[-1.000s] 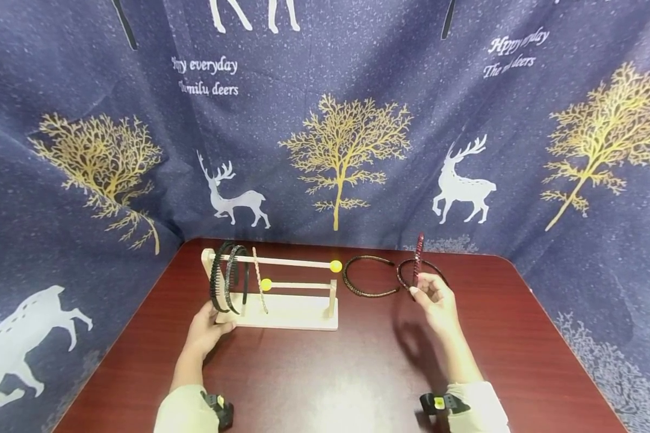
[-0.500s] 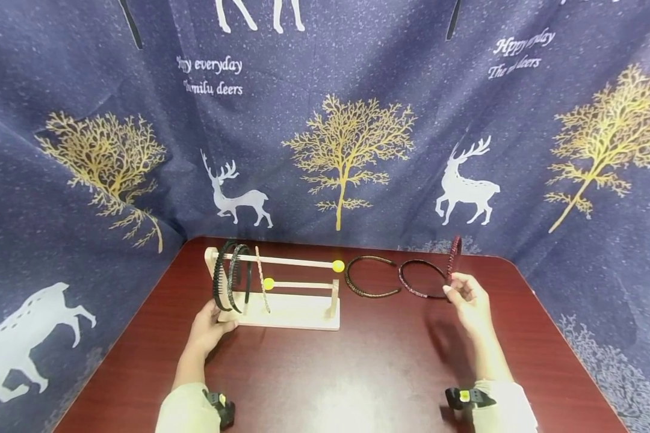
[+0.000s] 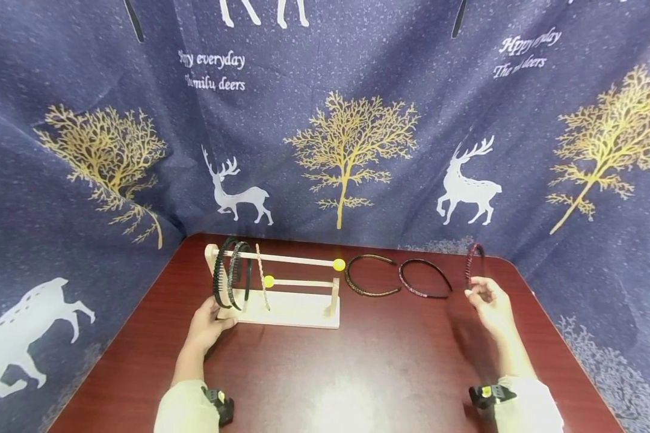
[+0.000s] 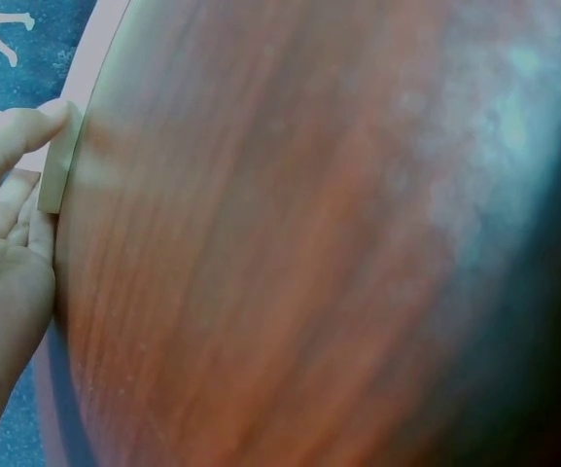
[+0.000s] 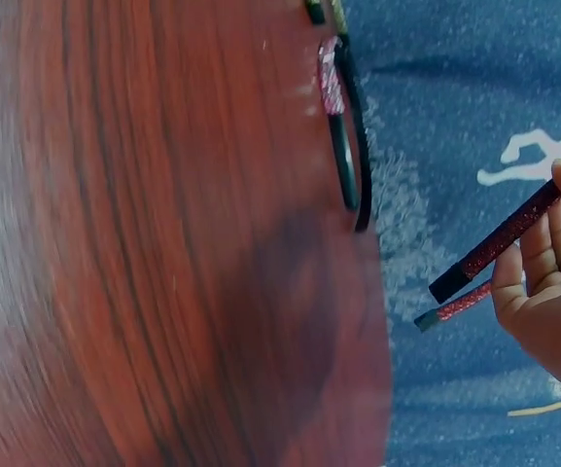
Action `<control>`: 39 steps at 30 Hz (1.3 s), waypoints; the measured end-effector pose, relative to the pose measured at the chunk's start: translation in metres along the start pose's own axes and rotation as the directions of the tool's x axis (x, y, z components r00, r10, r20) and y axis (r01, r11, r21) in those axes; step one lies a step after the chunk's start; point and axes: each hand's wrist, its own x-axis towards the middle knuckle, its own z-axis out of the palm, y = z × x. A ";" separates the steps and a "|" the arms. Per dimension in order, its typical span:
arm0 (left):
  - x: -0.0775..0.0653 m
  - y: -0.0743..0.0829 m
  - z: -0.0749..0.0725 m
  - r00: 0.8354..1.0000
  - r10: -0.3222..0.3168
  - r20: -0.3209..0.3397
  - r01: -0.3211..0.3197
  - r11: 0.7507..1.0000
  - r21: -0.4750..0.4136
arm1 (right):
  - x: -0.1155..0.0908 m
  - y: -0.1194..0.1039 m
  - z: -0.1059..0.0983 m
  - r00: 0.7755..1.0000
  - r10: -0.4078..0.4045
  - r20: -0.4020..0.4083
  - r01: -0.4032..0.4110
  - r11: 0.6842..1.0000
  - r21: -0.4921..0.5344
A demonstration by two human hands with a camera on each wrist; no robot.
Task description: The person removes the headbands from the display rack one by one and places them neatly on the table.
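My left hand (image 3: 204, 328) grips the front left corner of a wooden headband rack (image 3: 298, 311). In the left wrist view the thumb lies on the edge of the rack's base (image 4: 61, 165), with the fingers behind it. Two dark headbands, one black and toothed (image 3: 216, 279) and one glittery (image 3: 230, 282), hang at the rack's left end, beside a thin beige braided headband (image 3: 262, 279). Over the right side of the table, my right hand (image 3: 493, 307) pinches a dark red headband (image 3: 469, 267) near one end. Its two dark-tipped ends (image 5: 450, 284) show in the right wrist view.
On the table (image 3: 368, 361) lie a black-and-gold headband (image 3: 352, 284) right of the rack and a black-and-pink headband (image 3: 411, 290) beyond it. Yellow balls cap the rack's two rods (image 3: 303, 260). A patterned blue cloth (image 3: 325, 60) hangs behind the table.
My right hand has moved to the right with the red headband, away from above the black-and-pink one. The headband has turned to show its arch. My left hand stays on the rack.
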 end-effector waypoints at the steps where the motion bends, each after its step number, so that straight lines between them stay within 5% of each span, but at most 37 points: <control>1: 0.000 0.000 0.000 1.000 -0.004 0.001 0.004 1.000 0.001 | 0.001 0.007 -0.003 1.000 -0.006 0.007 0.007 1.000 -0.019; 20: 0.001 0.000 0.001 1.000 -0.005 -0.016 0.005 1.000 0.015 | 0.011 0.072 -0.037 0.997 0.021 0.074 0.001 0.955 -0.295; 33: 0.001 -0.001 -0.001 1.000 -0.001 -0.011 0.002 0.999 0.042 | 0.021 0.085 -0.029 0.991 0.089 0.098 -0.051 0.940 -0.337; 39: 0.000 -0.002 0.001 1.000 0.012 -0.015 -0.012 0.999 0.035 | 0.019 0.092 -0.024 0.987 0.144 0.076 -0.096 0.894 -0.438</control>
